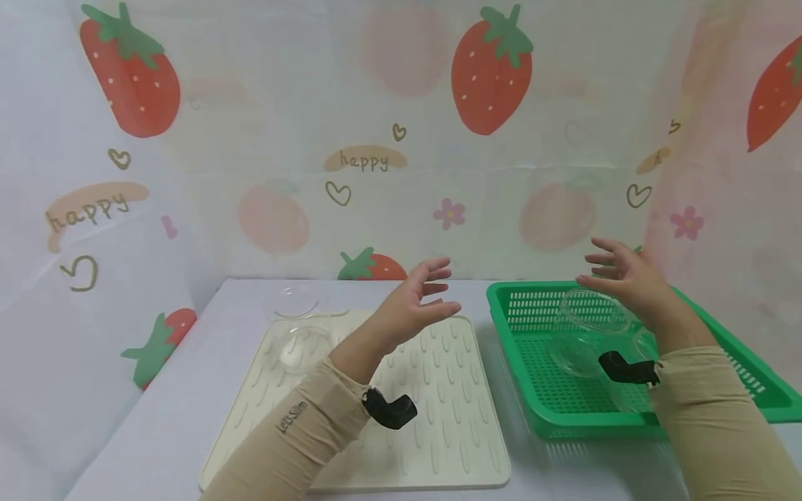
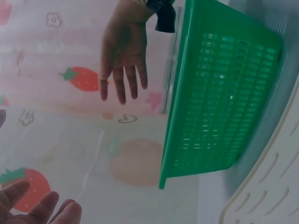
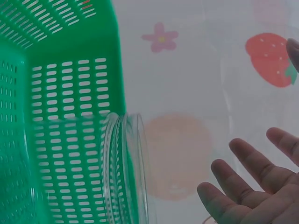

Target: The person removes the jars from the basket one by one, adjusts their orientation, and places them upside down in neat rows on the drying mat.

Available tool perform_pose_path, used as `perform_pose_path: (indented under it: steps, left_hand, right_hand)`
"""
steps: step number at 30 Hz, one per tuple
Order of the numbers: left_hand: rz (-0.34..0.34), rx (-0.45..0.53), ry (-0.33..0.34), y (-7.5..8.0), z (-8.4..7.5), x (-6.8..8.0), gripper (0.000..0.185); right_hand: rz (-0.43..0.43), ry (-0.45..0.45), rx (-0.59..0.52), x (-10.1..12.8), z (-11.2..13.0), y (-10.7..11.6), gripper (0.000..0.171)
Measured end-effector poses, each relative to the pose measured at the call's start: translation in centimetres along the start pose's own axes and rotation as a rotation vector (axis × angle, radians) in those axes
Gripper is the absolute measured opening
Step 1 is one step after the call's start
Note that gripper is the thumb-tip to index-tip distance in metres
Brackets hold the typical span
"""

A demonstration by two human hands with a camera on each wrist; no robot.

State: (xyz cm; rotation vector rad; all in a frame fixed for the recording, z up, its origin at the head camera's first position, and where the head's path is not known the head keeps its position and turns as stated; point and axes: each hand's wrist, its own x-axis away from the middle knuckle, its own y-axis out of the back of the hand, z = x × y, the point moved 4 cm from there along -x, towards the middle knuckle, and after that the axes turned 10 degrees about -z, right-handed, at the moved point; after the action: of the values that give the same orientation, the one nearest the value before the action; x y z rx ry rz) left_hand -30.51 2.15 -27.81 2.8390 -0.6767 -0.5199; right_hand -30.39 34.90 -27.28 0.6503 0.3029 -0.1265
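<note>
Both my hands are raised with the fingers spread and hold nothing. My left hand (image 1: 421,296) hovers over the far edge of a cream ribbed drying mat (image 1: 438,403). My right hand (image 1: 620,275) hovers above a green slotted basket (image 1: 514,306), just over a clear glass bowl (image 1: 595,312) inside it. More clear glassware (image 1: 575,355) lies lower in the basket. In the right wrist view the bowl's rim (image 3: 126,163) stands against the basket wall (image 3: 70,93), beside my straight fingers (image 3: 252,186). The left wrist view shows the basket (image 2: 224,93) from outside and my right hand (image 2: 122,60) beyond it.
A clear glass bowl (image 1: 301,346) sits on the mat's far left part, and another clear dish (image 1: 297,300) lies on the white table (image 1: 156,403) behind it. A strawberry-print cloth (image 1: 376,139) closes the back and both sides.
</note>
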Motion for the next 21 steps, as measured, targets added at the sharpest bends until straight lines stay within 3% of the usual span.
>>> perform_pose_path:
  steps: [7,21]
  left_hand:
    - [0.02,0.016,0.003,-1.0,0.0,-0.2,0.066]
    - [0.03,0.001,0.018,-1.8,0.2,0.0,0.066]
  right_hand:
    - [0.024,-0.037,-0.004,0.2,-1.1,0.3,0.083]
    - [0.068,-0.11,0.127,0.8,-2.7,0.8,0.085]
